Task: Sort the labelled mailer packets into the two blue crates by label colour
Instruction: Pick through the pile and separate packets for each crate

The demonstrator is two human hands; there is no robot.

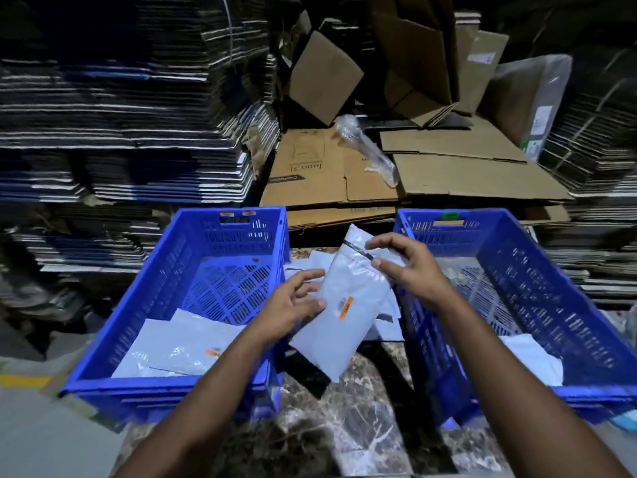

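Marble-patterned floor (348,426) at the bottom centre, dark and veiny. Above it I've got a smooth grey plastic packet (344,305) with an orange label (346,307), mid-frame between two slotted blue crates. Left hand (293,305) grips its side edge, right hand (406,267) pinches the top. Left crate (165,384) holds flat packets (175,346), one orange-labelled; the right crate (586,391) has a pale one.
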